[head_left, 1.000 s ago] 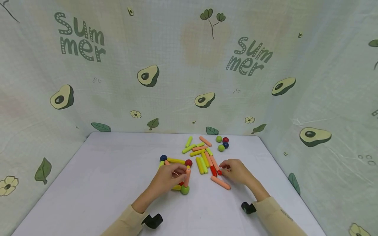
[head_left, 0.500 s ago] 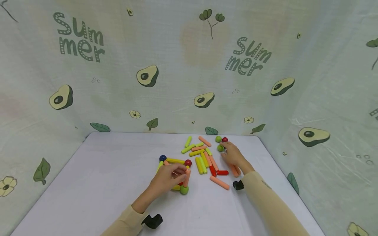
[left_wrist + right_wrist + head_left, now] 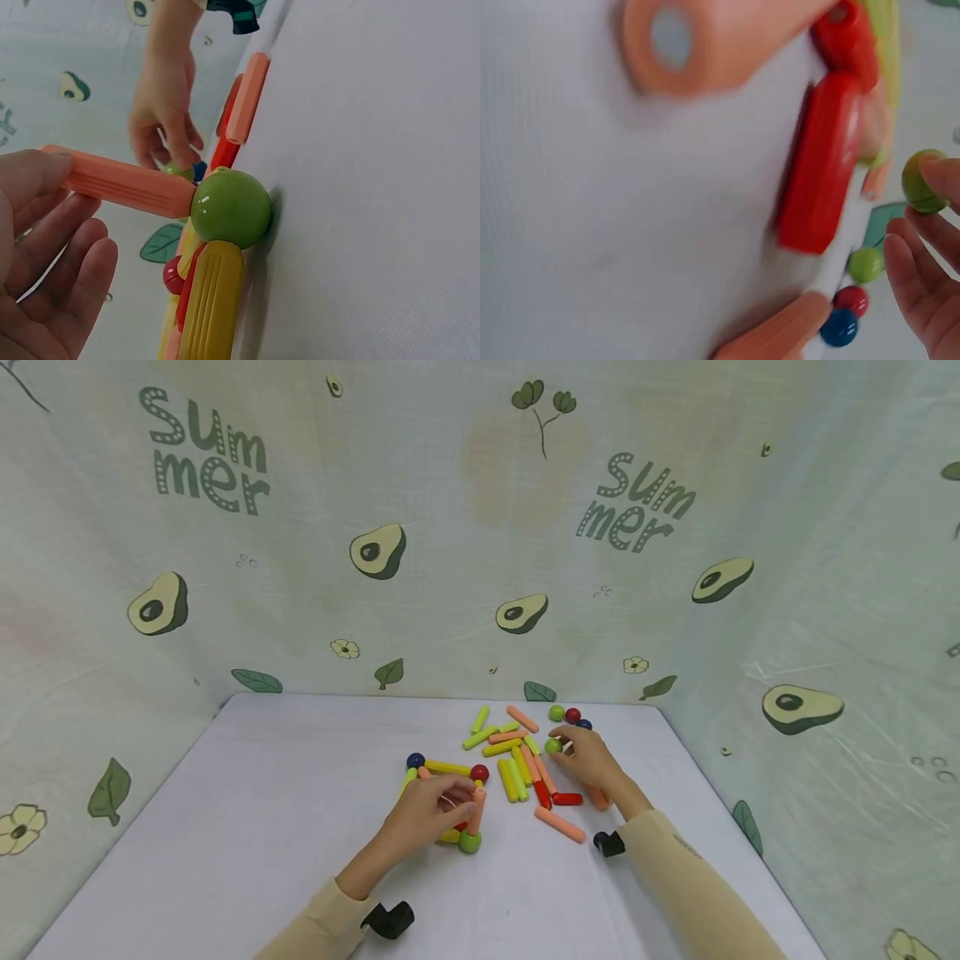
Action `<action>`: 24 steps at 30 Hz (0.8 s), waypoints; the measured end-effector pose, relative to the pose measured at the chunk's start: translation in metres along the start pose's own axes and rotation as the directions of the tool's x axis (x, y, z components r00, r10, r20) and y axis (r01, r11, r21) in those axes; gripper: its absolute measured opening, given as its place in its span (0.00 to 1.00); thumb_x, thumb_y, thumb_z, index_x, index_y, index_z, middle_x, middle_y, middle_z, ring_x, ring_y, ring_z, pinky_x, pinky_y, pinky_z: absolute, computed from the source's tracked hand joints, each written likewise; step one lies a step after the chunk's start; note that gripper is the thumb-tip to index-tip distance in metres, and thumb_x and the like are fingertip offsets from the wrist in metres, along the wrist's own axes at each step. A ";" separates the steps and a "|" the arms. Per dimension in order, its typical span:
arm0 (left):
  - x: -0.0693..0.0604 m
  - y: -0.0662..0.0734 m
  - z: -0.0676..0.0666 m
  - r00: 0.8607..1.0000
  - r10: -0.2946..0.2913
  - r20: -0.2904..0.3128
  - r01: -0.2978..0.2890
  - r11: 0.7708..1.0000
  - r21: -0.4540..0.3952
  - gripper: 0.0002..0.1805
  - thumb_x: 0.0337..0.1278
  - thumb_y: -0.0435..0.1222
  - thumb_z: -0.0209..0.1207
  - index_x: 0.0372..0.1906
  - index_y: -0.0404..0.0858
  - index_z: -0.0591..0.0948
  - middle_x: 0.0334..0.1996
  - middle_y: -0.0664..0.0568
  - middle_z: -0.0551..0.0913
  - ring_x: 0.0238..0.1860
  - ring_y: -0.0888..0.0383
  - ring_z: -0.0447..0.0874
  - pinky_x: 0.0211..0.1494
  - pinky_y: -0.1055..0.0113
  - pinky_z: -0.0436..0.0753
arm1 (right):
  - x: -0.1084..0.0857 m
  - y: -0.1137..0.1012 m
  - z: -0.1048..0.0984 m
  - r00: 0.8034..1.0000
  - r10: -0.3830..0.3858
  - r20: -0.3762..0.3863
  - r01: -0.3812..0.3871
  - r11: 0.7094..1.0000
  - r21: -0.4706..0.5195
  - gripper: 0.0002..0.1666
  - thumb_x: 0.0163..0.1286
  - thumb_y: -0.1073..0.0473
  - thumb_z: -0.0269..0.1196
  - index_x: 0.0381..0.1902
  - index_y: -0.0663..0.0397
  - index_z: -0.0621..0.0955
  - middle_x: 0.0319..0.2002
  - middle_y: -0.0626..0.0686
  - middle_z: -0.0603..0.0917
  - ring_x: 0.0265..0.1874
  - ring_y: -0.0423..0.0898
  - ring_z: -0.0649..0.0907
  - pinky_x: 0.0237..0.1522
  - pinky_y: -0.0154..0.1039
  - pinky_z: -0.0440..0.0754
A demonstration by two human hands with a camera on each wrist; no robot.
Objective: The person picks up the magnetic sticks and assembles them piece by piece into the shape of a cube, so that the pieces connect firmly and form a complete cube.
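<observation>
My left hand [image 3: 427,810] pinches the upper end of an orange magnetic stick [image 3: 127,184], which stands up from a green ball [image 3: 231,208]. That ball joins a yellow stick [image 3: 214,300] lying on the table, part of a frame of sticks and balls partly hidden by the hand. Its far corners are a blue ball [image 3: 416,762] and a red ball [image 3: 479,772]. With thumb and fingers my right hand [image 3: 592,760] holds another green ball [image 3: 922,181], lifted above the table near the loose pieces.
Loose yellow, lime, orange and red sticks [image 3: 517,772] lie right of the frame. A single orange stick [image 3: 560,824] lies nearer me. At the back right sit a green ball [image 3: 557,713], a red ball [image 3: 573,715] and a blue ball [image 3: 584,725]. A patterned cloth [image 3: 450,635] rises behind the table.
My right hand went from the red stick back to the balls, took a green one and draws it slightly nearer. The blue ball shifted right. My left hand stays on the orange stick.
</observation>
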State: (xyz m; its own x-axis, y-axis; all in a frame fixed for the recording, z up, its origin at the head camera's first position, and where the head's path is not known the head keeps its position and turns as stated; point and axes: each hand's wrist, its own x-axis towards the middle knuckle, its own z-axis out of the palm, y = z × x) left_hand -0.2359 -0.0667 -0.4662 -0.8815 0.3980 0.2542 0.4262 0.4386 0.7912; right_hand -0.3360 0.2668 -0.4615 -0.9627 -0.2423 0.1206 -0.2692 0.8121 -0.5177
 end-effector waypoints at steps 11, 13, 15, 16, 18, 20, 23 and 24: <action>0.000 0.003 -0.003 1.000 -0.008 -0.002 0.008 1.000 -0.016 0.13 0.68 0.42 0.71 0.52 0.44 0.88 0.44 0.60 0.91 0.42 0.65 0.88 0.45 0.73 0.86 | -0.048 -0.089 -0.004 0.972 -0.233 -0.026 0.231 0.934 0.274 0.21 0.73 0.55 0.73 0.61 0.50 0.84 0.50 0.47 0.89 0.47 0.46 0.88 0.50 0.42 0.89; 0.000 0.003 -0.002 1.000 -0.006 -0.007 0.006 1.000 -0.009 0.13 0.68 0.43 0.71 0.53 0.44 0.88 0.44 0.60 0.91 0.41 0.66 0.88 0.45 0.73 0.86 | -0.053 -0.095 -0.002 0.969 -0.245 -0.017 0.238 0.923 0.302 0.21 0.73 0.54 0.73 0.61 0.49 0.85 0.50 0.47 0.89 0.48 0.45 0.88 0.50 0.41 0.88; 0.001 0.002 -0.001 1.000 -0.005 -0.011 0.005 1.000 -0.001 0.13 0.68 0.43 0.71 0.53 0.44 0.88 0.45 0.60 0.91 0.40 0.66 0.88 0.44 0.73 0.86 | -0.058 -0.101 0.000 0.968 -0.249 -0.008 0.237 0.912 0.334 0.22 0.73 0.54 0.73 0.62 0.49 0.84 0.51 0.47 0.89 0.48 0.45 0.87 0.51 0.40 0.88; 0.001 0.002 -0.001 1.000 -0.004 -0.012 0.004 1.000 0.002 0.13 0.68 0.43 0.71 0.53 0.44 0.88 0.45 0.60 0.91 0.40 0.67 0.88 0.44 0.73 0.86 | -0.059 -0.103 0.000 0.968 -0.252 -0.007 0.239 0.906 0.348 0.22 0.73 0.54 0.73 0.62 0.50 0.84 0.51 0.47 0.89 0.48 0.45 0.87 0.51 0.40 0.88; 0.001 0.001 0.000 1.000 -0.003 -0.013 0.003 1.000 0.004 0.14 0.68 0.44 0.71 0.53 0.44 0.89 0.45 0.60 0.91 0.40 0.67 0.88 0.44 0.74 0.86 | -0.062 -0.107 0.002 0.966 -0.259 -0.004 0.242 0.896 0.373 0.23 0.73 0.54 0.72 0.63 0.50 0.84 0.52 0.47 0.89 0.48 0.45 0.87 0.51 0.40 0.88; 0.001 0.001 0.001 1.000 0.000 -0.015 0.000 1.000 -0.001 0.14 0.68 0.44 0.71 0.53 0.44 0.89 0.45 0.59 0.91 0.40 0.67 0.88 0.44 0.73 0.86 | -0.062 -0.109 0.003 0.964 -0.266 -0.002 0.245 0.887 0.392 0.23 0.73 0.54 0.72 0.63 0.50 0.84 0.52 0.46 0.89 0.48 0.45 0.87 0.51 0.40 0.88; 0.001 0.001 0.002 1.000 0.009 -0.018 -0.009 1.000 -0.014 0.13 0.68 0.43 0.71 0.52 0.43 0.89 0.45 0.58 0.91 0.40 0.66 0.88 0.44 0.73 0.86 | -0.063 -0.112 0.005 0.962 -0.274 0.006 0.248 0.879 0.408 0.21 0.74 0.53 0.72 0.62 0.48 0.84 0.52 0.45 0.88 0.48 0.44 0.87 0.51 0.41 0.88; 0.001 0.000 0.002 1.000 0.017 -0.020 -0.018 1.000 -0.015 0.13 0.68 0.42 0.71 0.52 0.42 0.89 0.45 0.58 0.91 0.40 0.66 0.89 0.44 0.73 0.87 | -0.063 -0.112 0.006 0.961 -0.275 0.009 0.248 0.879 0.408 0.21 0.74 0.53 0.72 0.62 0.47 0.84 0.52 0.44 0.88 0.47 0.43 0.87 0.50 0.41 0.88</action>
State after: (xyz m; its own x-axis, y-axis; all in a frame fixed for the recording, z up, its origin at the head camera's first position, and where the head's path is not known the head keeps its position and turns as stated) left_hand -0.2361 -0.0645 -0.4667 -0.8778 0.3893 0.2790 0.4387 0.4197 0.7946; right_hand -0.2454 0.1880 -0.4160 -0.8510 -0.4613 0.2510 -0.4640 0.4366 -0.7707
